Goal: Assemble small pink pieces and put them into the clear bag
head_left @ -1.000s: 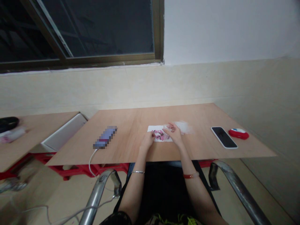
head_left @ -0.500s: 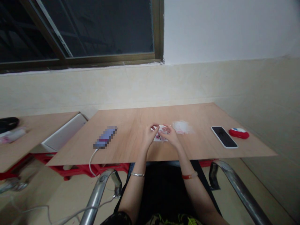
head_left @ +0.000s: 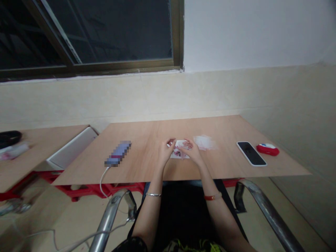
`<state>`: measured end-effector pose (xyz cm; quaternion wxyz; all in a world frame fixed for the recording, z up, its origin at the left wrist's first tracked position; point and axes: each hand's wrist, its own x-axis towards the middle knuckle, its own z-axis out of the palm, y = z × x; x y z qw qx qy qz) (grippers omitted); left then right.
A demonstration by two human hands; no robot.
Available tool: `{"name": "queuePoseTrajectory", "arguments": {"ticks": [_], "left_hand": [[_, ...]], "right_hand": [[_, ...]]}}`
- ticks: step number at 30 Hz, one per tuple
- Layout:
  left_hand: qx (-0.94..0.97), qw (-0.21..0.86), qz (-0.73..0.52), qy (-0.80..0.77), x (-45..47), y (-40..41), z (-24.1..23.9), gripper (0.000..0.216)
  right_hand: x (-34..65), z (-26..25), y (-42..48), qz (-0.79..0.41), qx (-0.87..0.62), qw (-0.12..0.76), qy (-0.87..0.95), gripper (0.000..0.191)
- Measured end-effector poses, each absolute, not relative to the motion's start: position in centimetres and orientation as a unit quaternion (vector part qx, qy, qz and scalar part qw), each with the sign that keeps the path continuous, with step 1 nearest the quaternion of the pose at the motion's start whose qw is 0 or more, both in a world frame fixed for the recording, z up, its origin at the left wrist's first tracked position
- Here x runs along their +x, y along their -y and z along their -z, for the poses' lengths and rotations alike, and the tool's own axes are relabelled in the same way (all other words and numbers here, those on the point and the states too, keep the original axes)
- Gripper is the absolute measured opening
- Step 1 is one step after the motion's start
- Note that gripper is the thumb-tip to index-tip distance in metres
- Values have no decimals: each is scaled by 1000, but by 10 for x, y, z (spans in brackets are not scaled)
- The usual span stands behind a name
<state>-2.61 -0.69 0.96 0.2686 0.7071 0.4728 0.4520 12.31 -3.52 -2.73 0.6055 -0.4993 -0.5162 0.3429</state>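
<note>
A small white card with a pink and dark print lies near the front middle of the wooden table. My left hand is raised at the card's left edge, thumb and forefinger pinched together. My right hand rests on the card's right side, fingers curled in a pinch on something too small to name. A bit of clear plastic wrap lies just right of my right hand.
A black phone and a red and white case lie at the right. A blurred device with a white cable sits left. Another table with a white box stands left. Metal chair arms flank my lap.
Both hands lifted off the flat card and drew together over it. The card looks shorter and is partly hidden; my left hand went from flat to a pinch.
</note>
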Motion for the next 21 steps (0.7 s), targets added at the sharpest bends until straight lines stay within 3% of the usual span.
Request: {"name": "queuePoseTrajectory", "arguments": {"ticks": [6,11,21], "left_hand": [[728,305,-342,-510,-35,-3,27,16],[763,256,-263,-532,-32,-3,48,8],[772,252,-261,-522,-29,-4,57,11]], "right_hand": [[125,29,34,-317,-510,611,516,58],[127,26,33,-319,-518,618,498,59],[128,24,33,-338,-521,643,448,60]]}}
